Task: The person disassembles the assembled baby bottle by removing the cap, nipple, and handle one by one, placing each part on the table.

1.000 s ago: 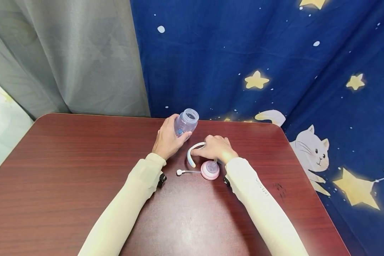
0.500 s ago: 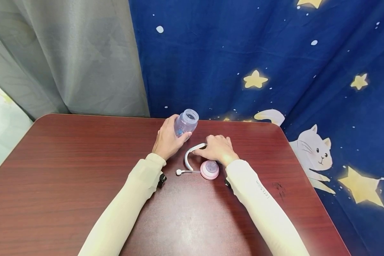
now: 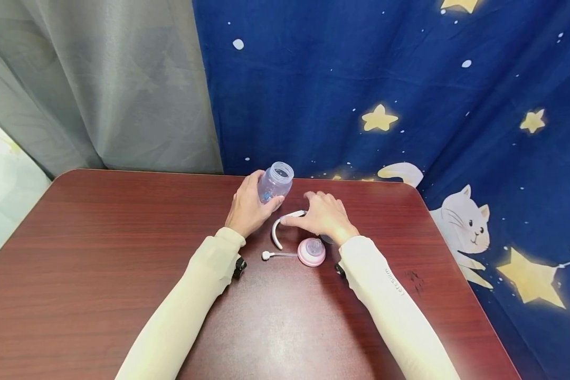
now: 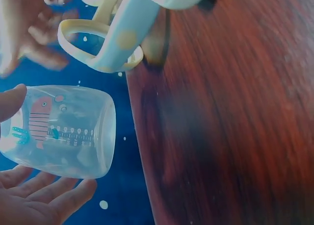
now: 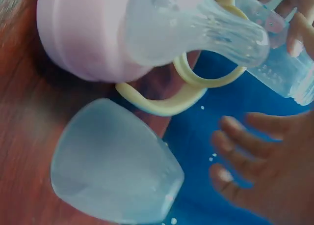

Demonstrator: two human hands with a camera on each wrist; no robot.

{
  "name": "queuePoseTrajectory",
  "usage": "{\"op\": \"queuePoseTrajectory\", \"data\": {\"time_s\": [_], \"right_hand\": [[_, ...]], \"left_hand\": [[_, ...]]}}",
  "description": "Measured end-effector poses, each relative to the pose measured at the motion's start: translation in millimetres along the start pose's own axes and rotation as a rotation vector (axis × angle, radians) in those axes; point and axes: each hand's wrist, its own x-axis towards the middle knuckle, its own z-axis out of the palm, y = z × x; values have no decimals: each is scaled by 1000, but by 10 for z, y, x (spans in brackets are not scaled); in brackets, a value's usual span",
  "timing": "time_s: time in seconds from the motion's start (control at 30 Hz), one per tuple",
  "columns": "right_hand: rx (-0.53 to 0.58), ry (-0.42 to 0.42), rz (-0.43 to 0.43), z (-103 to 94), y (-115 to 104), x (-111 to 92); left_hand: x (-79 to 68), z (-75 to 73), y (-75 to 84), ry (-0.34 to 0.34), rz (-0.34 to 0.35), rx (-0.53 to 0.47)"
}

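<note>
My left hand [image 3: 248, 206] grips a clear baby bottle [image 3: 276, 184] without a top, its threaded mouth tilted up. In the left wrist view, a striped sea-creature print and a measuring scale show on the bottle's side. Over the table my right hand [image 3: 325, 216] has its fingers spread and holds nothing. Beside its thumb lies a curved bottle handle [image 3: 276, 235], pale blue with yellow loops in the left wrist view. Nearer me stands a clear nipple in a pink collar [image 3: 311, 253], with a straw [image 3: 285, 255] running left to a white weighted end.
A translucent dome cap [image 5: 108, 166] stands near the nipple, mostly hidden under my right hand in the head view. The brown wooden table [image 3: 138, 253] ends at its back edge before grey and blue curtains [image 3: 304, 79].
My right hand has let go of the bottle handle and opened its fingers. The handle has shifted slightly left. My left hand and the bottle have hardly moved.
</note>
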Motion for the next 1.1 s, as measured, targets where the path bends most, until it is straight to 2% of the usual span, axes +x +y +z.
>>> {"op": "queuePoseTrajectory", "data": {"time_s": [0.17, 0.27, 0.4, 0.7, 1.1], "right_hand": [[269, 116, -118, 8, -74, 84], [351, 156, -205, 13, -141, 113], [324, 163, -249, 20, -218, 116], [248, 83, -227, 49, -270, 69], [209, 67, -268, 75, -259, 45]], "left_hand": [[-3, -3, -36, -13, -53, -71], [-9, -13, -66, -15, -92, -118], [-21, -23, -114, -12, -126, -137], [-51, -9, -200, -65, -170, -124], [-64, -19, -260, -114, -168, -146]]}}
